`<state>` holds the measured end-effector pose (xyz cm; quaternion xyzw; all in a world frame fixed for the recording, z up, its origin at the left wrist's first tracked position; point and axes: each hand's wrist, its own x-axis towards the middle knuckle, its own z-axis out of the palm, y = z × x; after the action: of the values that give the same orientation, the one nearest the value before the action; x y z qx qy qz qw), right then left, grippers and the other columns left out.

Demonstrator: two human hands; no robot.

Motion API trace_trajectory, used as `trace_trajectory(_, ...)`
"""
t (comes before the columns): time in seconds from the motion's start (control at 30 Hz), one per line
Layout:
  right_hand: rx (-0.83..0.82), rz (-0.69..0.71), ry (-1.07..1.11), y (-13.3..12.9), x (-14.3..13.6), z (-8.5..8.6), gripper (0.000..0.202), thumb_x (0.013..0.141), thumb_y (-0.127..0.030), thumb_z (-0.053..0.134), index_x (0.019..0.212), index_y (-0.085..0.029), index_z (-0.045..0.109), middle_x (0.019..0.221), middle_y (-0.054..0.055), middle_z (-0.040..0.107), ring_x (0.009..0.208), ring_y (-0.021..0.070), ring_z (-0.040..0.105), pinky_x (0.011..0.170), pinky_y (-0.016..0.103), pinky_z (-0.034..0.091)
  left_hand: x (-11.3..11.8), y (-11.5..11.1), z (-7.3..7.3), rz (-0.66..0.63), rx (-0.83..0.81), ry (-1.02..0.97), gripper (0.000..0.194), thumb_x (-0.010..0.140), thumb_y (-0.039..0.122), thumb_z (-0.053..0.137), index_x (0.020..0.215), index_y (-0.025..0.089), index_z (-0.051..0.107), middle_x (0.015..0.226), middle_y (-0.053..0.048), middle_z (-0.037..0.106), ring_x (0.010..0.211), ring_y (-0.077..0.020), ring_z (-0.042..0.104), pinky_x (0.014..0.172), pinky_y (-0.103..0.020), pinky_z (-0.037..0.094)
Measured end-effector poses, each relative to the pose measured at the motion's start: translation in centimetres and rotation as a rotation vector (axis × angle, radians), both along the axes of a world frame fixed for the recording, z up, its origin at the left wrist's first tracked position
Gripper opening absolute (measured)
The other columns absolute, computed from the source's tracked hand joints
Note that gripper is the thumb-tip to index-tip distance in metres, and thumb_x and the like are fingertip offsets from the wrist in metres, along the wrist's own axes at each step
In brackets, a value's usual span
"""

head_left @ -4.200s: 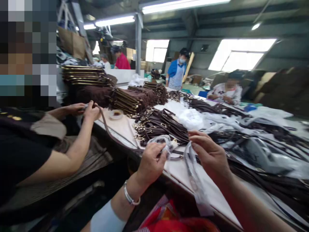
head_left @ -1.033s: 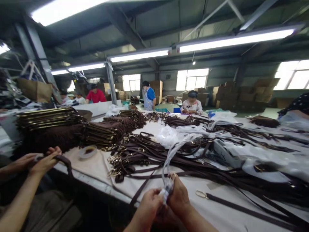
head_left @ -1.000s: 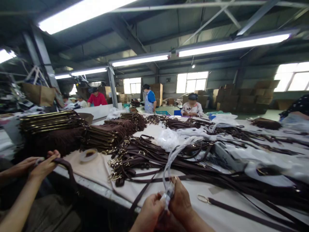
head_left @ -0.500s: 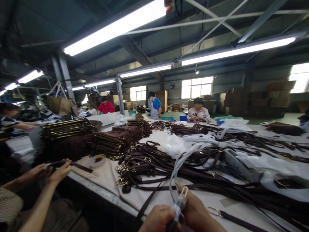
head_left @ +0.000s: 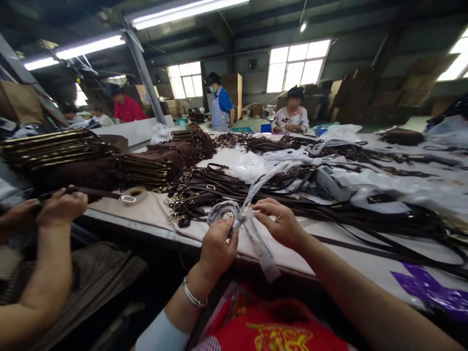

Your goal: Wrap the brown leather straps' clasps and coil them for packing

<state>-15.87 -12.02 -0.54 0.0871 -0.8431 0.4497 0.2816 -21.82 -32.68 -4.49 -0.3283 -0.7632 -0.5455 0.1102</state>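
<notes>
My left hand [head_left: 218,246], with a bangle at the wrist, grips a coiled strap wrapped in clear plastic [head_left: 224,212] above the table's front edge. Metal hardware glints inside the wrap. My right hand [head_left: 281,223] pinches the plastic just right of the coil, thumb and fingers together. A strand of clear plastic [head_left: 258,190] runs from there up to the white plastic heap, and a loose end hangs down over the edge. Dark brown straps with gold buckles [head_left: 197,192] lie behind my hands.
At left, a neighbouring person's hands [head_left: 64,204] hold a dark strap beside a tape roll [head_left: 136,195]. Stacked brown fringed pieces [head_left: 146,168] stand behind. Purple plastic [head_left: 431,290] lies at right. Several people are beyond the table.
The view has tilted down and shifted right. My hands appear higher and farther apart, and the plastic-wrapped coil now shows in my left hand. The neighbour's strap is held straighter.
</notes>
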Motion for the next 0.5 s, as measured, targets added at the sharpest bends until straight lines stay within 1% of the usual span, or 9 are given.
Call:
trace_trajectory(0.07, 0.069, 0.065, 0.056, -0.7, -0.1, 0.9, 0.02, 0.092, -0.024, 0.057, 0.103, -0.02, 0.073, 0.107, 0.01, 0.065, 0.102, 0.0212, 0.061, 0.093, 0.036, 0.049, 0.3, 0.1, -0.1, -0.024, -0.057, 0.07, 0.032, 0.082, 0.026, 0.069, 0.114, 0.023, 0.073, 0.108, -0.014, 0.072, 0.11, -0.0332, 0.062, 0.11, -0.047, 0.037)
trace_trajectory(0.13, 0.131, 0.118, 0.078, -1.1, -0.4, 1.4, 0.022, 0.091, -0.021, 0.056, 0.105, -0.02, 0.073, 0.111, 0.01, 0.064, 0.106, 0.0212, 0.06, 0.096, 0.036, 0.047, 0.5, 0.0, 0.0, -0.027, -0.13, 0.148, 0.032, 0.085, 0.026, 0.065, 0.116, 0.021, 0.071, 0.108, -0.016, 0.072, 0.11, -0.0332, 0.061, 0.108, -0.046, 0.039)
trace_trajectory(0.2, 0.138, 0.124, 0.073, -1.1, -0.6, 1.5, 0.022, 0.091, -0.02, 0.056, 0.105, -0.02, 0.074, 0.11, 0.01, 0.065, 0.104, 0.0206, 0.061, 0.095, 0.035, 0.047, 0.6, -0.1, 0.2, 0.003, -0.184, 0.188, 0.03, 0.088, 0.027, 0.062, 0.115, 0.018, 0.07, 0.108, -0.017, 0.072, 0.108, -0.0324, 0.062, 0.104, -0.045, 0.042)
trace_trajectory(0.23, 0.125, 0.105, 0.059, -1.2, -0.6, 1.4, 0.022, 0.091, -0.021, 0.056, 0.103, -0.02, 0.074, 0.107, 0.009, 0.066, 0.101, 0.0201, 0.062, 0.092, 0.034, 0.048, 0.7, -0.2, 0.3, 0.03, -0.199, 0.173, 0.029, 0.088, 0.028, 0.061, 0.114, 0.018, 0.07, 0.107, -0.017, 0.072, 0.106, -0.0316, 0.062, 0.1, -0.044, 0.044)
trace_trajectory(0.33, 0.068, -0.021, -0.042, -1.6, -0.2, 0.3, 0.02, 0.091, -0.025, 0.056, 0.093, -0.019, 0.075, 0.091, 0.007, 0.069, 0.086, 0.0186, 0.063, 0.08, 0.03, 0.048, 0.8, -0.4, 0.8, 0.091, -0.198, -0.003, 0.027, 0.09, 0.034, 0.06, 0.109, 0.018, 0.07, 0.099, -0.013, 0.074, 0.092, -0.0266, 0.066, 0.087, -0.037, 0.049)
trace_trajectory(0.4, 0.002, -0.083, -0.179, -2.1, 0.1, -0.8, 0.023, 0.091, -0.03, 0.057, 0.086, -0.018, 0.075, 0.08, 0.006, 0.069, 0.075, 0.018, 0.061, 0.071, 0.029, 0.045, 0.8, -0.5, 1.0, 0.098, -0.166, -0.133, 0.026, 0.09, 0.037, 0.06, 0.106, 0.018, 0.071, 0.091, -0.009, 0.075, 0.083, -0.023, 0.067, 0.079, -0.033, 0.051)
trace_trajectory(0.43, -0.053, -0.089, -0.255, -2.4, 0.2, -1.3, 0.025, 0.09, -0.033, 0.058, 0.084, -0.017, 0.075, 0.076, 0.005, 0.069, 0.072, 0.0178, 0.059, 0.068, 0.029, 0.044, 0.8, -0.5, 1.1, 0.093, -0.144, -0.185, 0.027, 0.09, 0.038, 0.06, 0.104, 0.018, 0.07, 0.088, -0.007, 0.075, 0.079, -0.0215, 0.067, 0.076, -0.031, 0.051)
trace_trajectory(0.5, -0.206, -0.054, -0.387, -3.1, 0.3, -2.3, 0.029, 0.088, -0.039, 0.059, 0.084, -0.016, 0.075, 0.073, 0.004, 0.068, 0.068, 0.0167, 0.057, 0.064, 0.028, 0.041, 0.7, -0.4, 1.1, 0.08, -0.103, -0.266, 0.028, 0.09, 0.041, 0.061, 0.103, 0.018, 0.07, 0.084, -0.006, 0.074, 0.074, -0.0197, 0.067, 0.072, -0.029, 0.051)
